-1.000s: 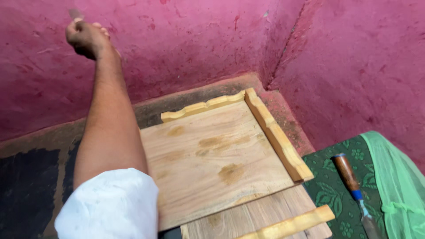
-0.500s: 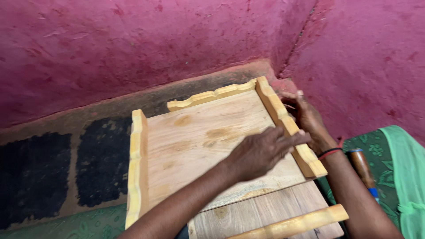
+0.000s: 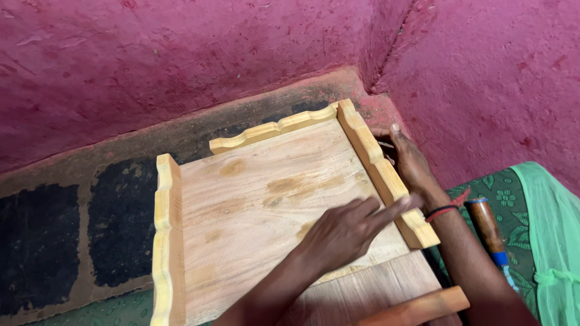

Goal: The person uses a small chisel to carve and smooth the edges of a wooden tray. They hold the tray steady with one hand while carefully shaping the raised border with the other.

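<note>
A pale wooden tray (image 3: 254, 199) with scalloped raised rims lies on the floor in a corner of pink walls. My left hand (image 3: 350, 229) rests flat on the tray's board, its fingers stretched toward the right rim (image 3: 380, 169). My right hand (image 3: 408, 160) is outside that rim, its fingers pressed against the rim's outer side near the far corner. A red and black band sits on my right wrist. Neither hand holds a tool.
A chisel with a brown wooden handle (image 3: 486, 226) and blue collar lies on green patterned cloth (image 3: 510, 199) at the right. A loose wooden strip (image 3: 417, 308) lies at the bottom edge. Dark floor patches (image 3: 121, 223) lie left of the tray.
One second ago my left arm was raised high toward the wall. It has come down onto the tray board, and my right hand has come in against the right rim.
</note>
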